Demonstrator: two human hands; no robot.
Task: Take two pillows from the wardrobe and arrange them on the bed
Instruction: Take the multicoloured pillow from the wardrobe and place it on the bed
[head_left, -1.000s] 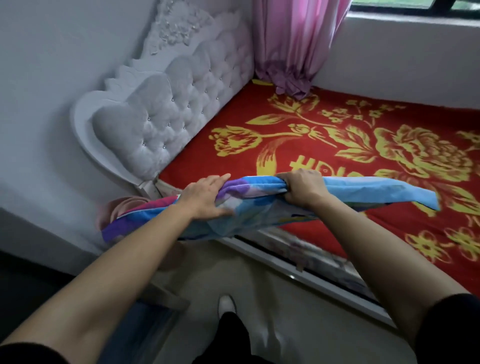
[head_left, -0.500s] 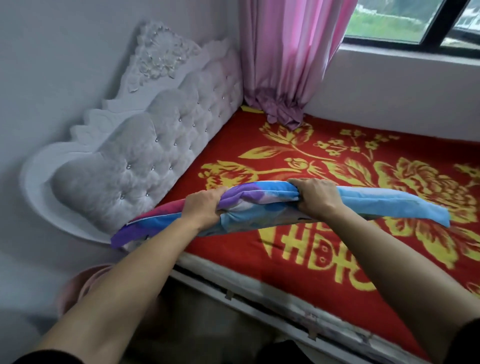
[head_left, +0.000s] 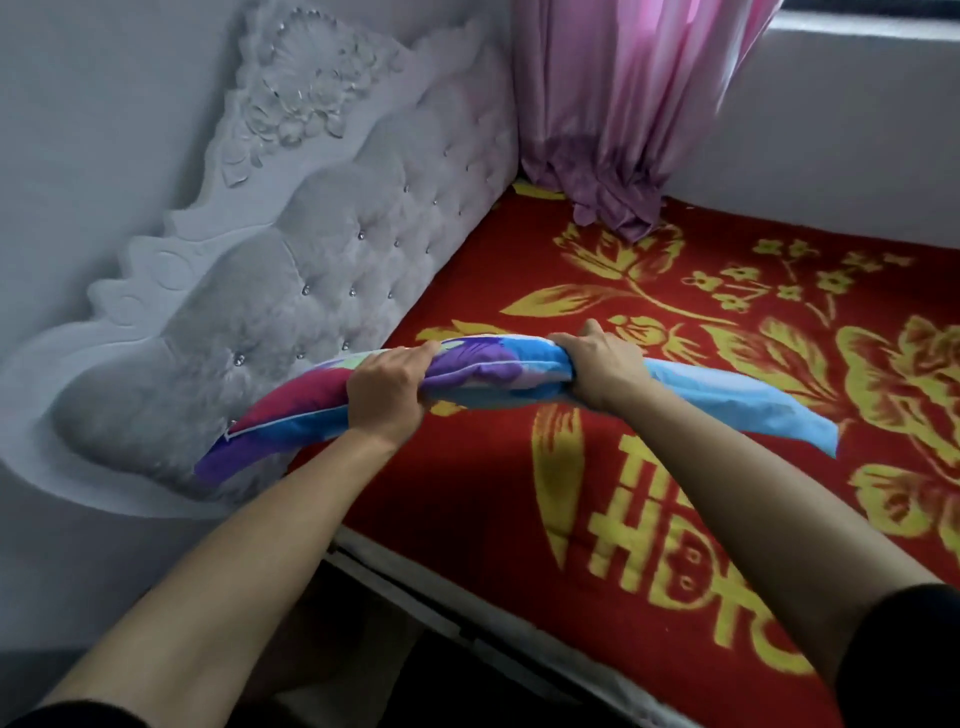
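A flat pillow (head_left: 483, 371) in a blue, purple and magenta cover hangs edge-on just above the bed (head_left: 649, 519), near the headboard end. My left hand (head_left: 387, 392) grips its near edge left of the middle. My right hand (head_left: 602, 364) grips the same edge to the right. The pillow's ends droop on both sides, the left end over the headboard's foot, the right end over the red and gold bedspread. Only one pillow is in view; the wardrobe is out of sight.
A white tufted headboard (head_left: 322, 270) stands along the left against the wall. A pink curtain (head_left: 618, 104) hangs into the far corner, its hem resting on the bed. A white wall under a window runs along the bed's far side. The bed's near frame edge (head_left: 467, 618) crosses below my arms.
Both hands have carried the pillow forward from beside the bed to over the mattress near the headboard. The view has moved closer to the bed.
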